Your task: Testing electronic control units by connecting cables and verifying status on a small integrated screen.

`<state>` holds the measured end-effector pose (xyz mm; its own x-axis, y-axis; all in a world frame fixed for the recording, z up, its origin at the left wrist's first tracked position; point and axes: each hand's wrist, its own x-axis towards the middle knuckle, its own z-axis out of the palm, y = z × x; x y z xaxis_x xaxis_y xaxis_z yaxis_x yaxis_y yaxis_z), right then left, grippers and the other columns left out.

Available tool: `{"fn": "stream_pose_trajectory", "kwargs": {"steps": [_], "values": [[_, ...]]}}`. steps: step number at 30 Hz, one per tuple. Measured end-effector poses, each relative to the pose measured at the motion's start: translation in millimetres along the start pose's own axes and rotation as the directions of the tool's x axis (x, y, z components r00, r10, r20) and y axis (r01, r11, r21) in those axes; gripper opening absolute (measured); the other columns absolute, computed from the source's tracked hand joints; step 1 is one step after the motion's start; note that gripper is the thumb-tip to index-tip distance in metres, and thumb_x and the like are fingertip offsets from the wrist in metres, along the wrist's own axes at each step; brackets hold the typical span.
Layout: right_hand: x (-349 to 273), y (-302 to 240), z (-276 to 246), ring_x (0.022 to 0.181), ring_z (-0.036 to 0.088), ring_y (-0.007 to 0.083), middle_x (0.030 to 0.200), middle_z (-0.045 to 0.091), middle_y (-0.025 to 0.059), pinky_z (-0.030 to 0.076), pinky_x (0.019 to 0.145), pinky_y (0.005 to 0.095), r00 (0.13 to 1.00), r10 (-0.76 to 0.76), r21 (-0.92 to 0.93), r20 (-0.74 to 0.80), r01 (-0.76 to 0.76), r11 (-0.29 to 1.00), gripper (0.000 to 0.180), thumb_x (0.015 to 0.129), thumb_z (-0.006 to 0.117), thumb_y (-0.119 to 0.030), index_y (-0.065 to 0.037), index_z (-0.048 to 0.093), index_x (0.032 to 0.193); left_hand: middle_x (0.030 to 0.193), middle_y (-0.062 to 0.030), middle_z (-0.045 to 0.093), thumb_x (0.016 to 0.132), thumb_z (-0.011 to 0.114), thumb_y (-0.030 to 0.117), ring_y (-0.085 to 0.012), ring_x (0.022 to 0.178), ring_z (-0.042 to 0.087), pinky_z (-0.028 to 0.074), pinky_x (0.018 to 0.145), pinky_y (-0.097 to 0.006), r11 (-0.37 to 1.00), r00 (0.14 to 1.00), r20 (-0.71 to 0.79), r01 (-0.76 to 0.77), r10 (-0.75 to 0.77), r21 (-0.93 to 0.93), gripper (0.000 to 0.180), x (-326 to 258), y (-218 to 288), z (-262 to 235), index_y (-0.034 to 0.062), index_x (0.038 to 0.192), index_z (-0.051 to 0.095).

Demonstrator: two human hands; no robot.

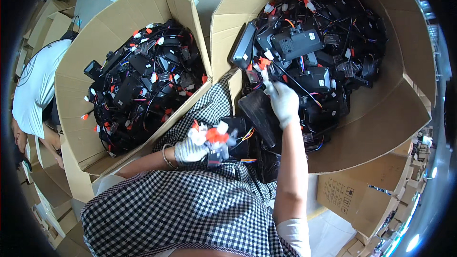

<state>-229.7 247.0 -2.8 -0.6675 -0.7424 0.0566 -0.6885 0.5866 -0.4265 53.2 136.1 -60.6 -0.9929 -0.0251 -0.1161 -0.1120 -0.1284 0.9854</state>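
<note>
My left hand [191, 150], in a striped white glove, is closed round a bunch of red and white plug connectors [216, 135]. Black electronic units [235, 145] with coloured wires hang beside it, over my lap. In a white glove, my right hand [284, 102] reaches into the large right carton [371, 128]. Its fingers pinch a white and red plug connector [264, 64] on the pile's near left side. Just below that hand lies a flat black unit [260, 116], tilted at the carton's opening. A bigger black display-like unit [297, 43] sits farther back.
At the left stands another large carton [78, 114], heaped with black units [138, 66] and red and white plugs. Beyond it, a person in a white shirt [35, 90] bends down. A closed carton [362, 185] is at the lower right. Flattened cardboard lies around.
</note>
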Motion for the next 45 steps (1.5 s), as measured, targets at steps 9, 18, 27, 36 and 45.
{"fn": "stream_pose_trajectory", "kwargs": {"steps": [9, 18, 27, 36, 45], "values": [[-142, -47, -51, 0.062, 0.06, 0.0265, 0.072, 0.06, 0.0088, 0.046, 0.055, 0.0369, 0.929, -0.37, 0.052, 0.035, 0.368, 0.929, 0.007, 0.071, 0.065, -0.014, -0.009, 0.061, 0.073, 0.114, -0.0112, 0.058, 0.084, 0.065, 0.028, -0.0276, 0.099, 0.061, 0.051, 0.087, -0.04, 0.532, 0.992, -0.018, 0.05, -0.122, -0.846, 0.056, 88, 44, -5, 0.0038, 0.13, 0.042], [-183, -51, -17, 0.058, 0.056, 0.0298, 0.067, 0.056, 0.0112, 0.043, 0.052, 0.0428, 0.951, -0.067, -0.2, 0.303, 0.132, 0.971, 0.013, 0.08, 0.061, -0.022, -0.009, 0.06, 0.077, 0.087, -0.0098, 0.064, 0.093, 0.051, 0.026, -0.0225, 0.077, 0.065, 0.056, 0.072, -0.041, 0.357, 0.972, -0.201, -0.147, -0.122, -0.923, 0.026, 121, 61, -13, 0.004, 0.106, 0.056], [-178, -55, -78, 0.061, 0.063, 0.0217, 0.082, 0.065, 0.0133, 0.048, 0.057, 0.0324, 0.981, 0.11, 0.569, 0.157, -0.181, 0.802, 0.018, 0.087, 0.056, -0.016, -0.002, 0.064, 0.079, 0.08, -0.0041, 0.058, 0.087, 0.062, 0.033, -0.0134, 0.065, 0.055, 0.045, 0.06, -0.025, 0.946, 0.957, -0.257, -0.204, 0.138, -0.251, 0.042, 92, 101, -4, 0.0057, 0.116, 0.05], [-129, -65, -80, 0.062, 0.057, 0.0135, 0.066, 0.06, 0.0076, 0.045, 0.061, 0.0279, 0.956, 0.151, 0.729, 0.25, -0.289, 0.621, 0.025, 0.09, 0.055, -0.02, 0.001, 0.064, 0.081, 0.109, -0.0075, 0.058, 0.091, 0.049, 0.016, -0.0161, 0.098, 0.055, 0.043, 0.089, -0.029, 0.947, 0.991, 0.136, 0.051, -0.007, -0.317, 0.026, 78, 52, 5, 0.0026, 0.114, 0.051], [-165, -50, -56, 0.072, 0.057, 0.0079, 0.077, 0.064, 0.0013, 0.044, 0.067, 0.0216, 0.828, 0.133, 0.808, 0.544, -0.56, 0.182, 0.023, 0.091, 0.057, -0.023, -0.002, 0.066, 0.085, 0.099, -0.0067, 0.057, 0.074, 0.068, 0.005, -0.0199, 0.097, 0.057, 0.048, 0.085, -0.033, 0.906, 0.933, 0.351, -0.214, 0.078, 0.367, 0.042, 58, 88, 6, 0.0056, 0.114, 0.054]]}}
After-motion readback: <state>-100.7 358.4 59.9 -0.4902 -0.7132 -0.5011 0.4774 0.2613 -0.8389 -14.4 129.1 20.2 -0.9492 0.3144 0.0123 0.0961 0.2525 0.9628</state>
